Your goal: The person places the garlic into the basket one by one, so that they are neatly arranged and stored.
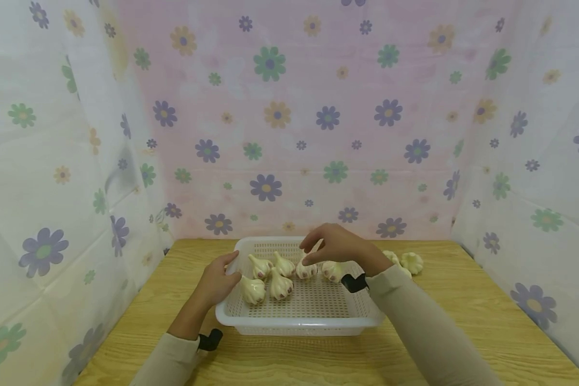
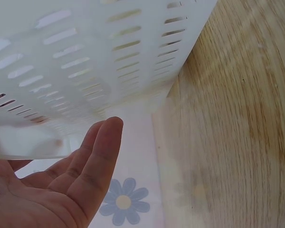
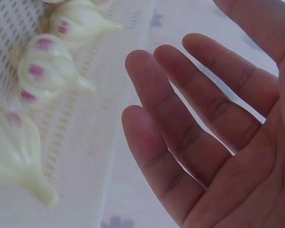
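A white plastic basket point(image 1: 299, 322) with slotted walls stands on the table, and several garlic bulbs point(image 1: 281, 284) lie inside, mostly in its left and back parts. My left hand point(image 1: 218, 281) holds the basket's left rim, with the thumb over the edge. In the left wrist view, the other fingers point(image 2: 97, 164) extend outside the slotted wall. Over the back of the basket hovers my right hand point(image 1: 335, 245), fingers loosely spread and holding nothing. Purple-marked garlic bulbs point(image 3: 50, 71) appear beside its fingertips in the right wrist view.
More garlic bulbs point(image 1: 412, 262) lie on the wooden table point(image 1: 463, 316) just right of the basket, partly behind the right forearm. Flower-patterned sheets point(image 1: 299, 123) enclose the table at the back and on both sides.
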Demonstrator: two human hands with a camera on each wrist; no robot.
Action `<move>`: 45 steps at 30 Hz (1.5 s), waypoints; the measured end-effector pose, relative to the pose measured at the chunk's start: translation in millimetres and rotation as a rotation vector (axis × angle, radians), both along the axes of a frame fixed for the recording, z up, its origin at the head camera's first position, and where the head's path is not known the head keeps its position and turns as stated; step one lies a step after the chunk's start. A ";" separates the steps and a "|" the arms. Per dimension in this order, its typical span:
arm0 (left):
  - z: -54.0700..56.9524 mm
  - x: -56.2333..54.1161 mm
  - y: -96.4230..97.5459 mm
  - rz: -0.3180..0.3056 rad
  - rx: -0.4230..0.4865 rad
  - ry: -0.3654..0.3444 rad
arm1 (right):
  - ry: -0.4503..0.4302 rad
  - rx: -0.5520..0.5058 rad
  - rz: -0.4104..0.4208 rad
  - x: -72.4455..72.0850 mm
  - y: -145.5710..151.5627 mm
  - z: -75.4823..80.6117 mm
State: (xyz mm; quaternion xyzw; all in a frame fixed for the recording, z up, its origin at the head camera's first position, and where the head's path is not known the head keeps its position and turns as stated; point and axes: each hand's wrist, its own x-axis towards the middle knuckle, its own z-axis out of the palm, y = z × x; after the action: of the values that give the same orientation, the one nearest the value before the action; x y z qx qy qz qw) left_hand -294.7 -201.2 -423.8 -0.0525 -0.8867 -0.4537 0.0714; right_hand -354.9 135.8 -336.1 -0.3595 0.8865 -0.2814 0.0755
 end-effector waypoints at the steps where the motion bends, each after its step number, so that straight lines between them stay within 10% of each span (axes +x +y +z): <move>1: 0.0 0.0 -0.2 0.000 -0.004 0.002 | 0.005 -0.009 -0.006 1.3 5.3 1.1; 29: 0.3 0.8 -4.3 0.001 0.011 0.006 | 0.122 -0.301 -0.335 36.9 133.0 -43.0; 45: 0.8 2.4 -3.4 0.003 0.023 -0.017 | 0.117 -0.249 -0.522 36.5 184.1 -58.4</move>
State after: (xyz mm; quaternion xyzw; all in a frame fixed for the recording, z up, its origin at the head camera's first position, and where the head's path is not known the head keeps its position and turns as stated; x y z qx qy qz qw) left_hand -292.3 -204.6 -422.9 -0.0464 -0.8821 -0.4643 0.0654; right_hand -318.4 320.0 -394.5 -0.1413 0.9104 -0.3768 -0.0957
